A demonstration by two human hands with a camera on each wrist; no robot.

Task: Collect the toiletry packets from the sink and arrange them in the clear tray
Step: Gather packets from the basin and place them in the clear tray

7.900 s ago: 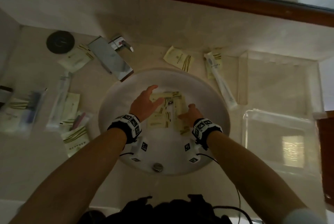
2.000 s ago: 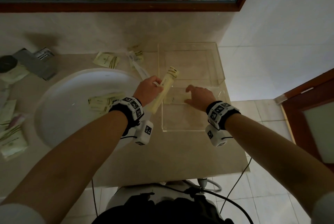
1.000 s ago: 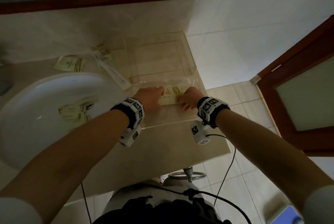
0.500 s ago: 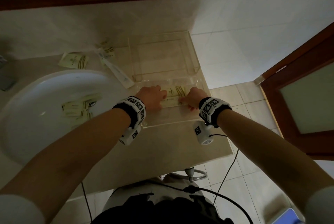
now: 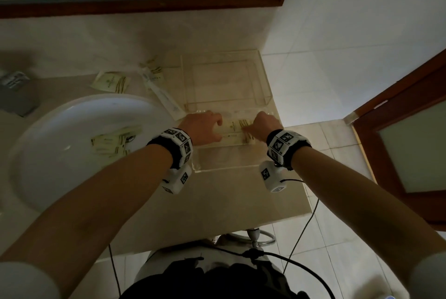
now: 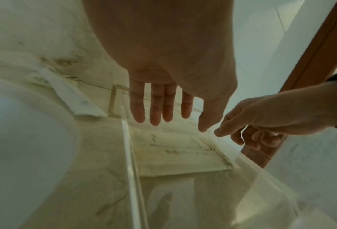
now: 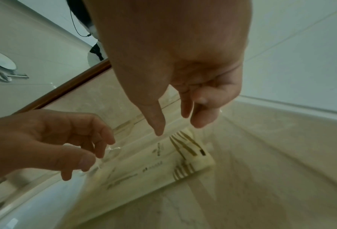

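A small stack of cream toiletry packets [image 5: 235, 132] [image 6: 183, 155] [image 7: 163, 162] with gold stripes lies flat in the far part of the clear tray [image 5: 224, 168] [image 6: 130, 155]. My left hand [image 5: 204, 127] [image 6: 179, 124] hovers over the stack's left end with straight fingers and holds nothing. At the striped right end, my right hand [image 5: 264, 125] [image 7: 175, 125] points thumb and fingers down and grips nothing. I cannot tell whether any fingertip touches the stack. More packets [image 5: 115, 141] lie in the white sink [image 5: 48, 129].
A second clear tray [image 5: 224, 57] stands behind the first, against the wall. One flat packet [image 5: 111, 81] and a long toothbrush packet [image 5: 159, 91] lie on the counter behind the sink. The counter edge, a tiled floor and a wooden door [image 5: 398, 129] are to the right.
Two seconds ago my left hand carried the packets over the tray. They now lie flat in it, both hands have let go and stay just above them.
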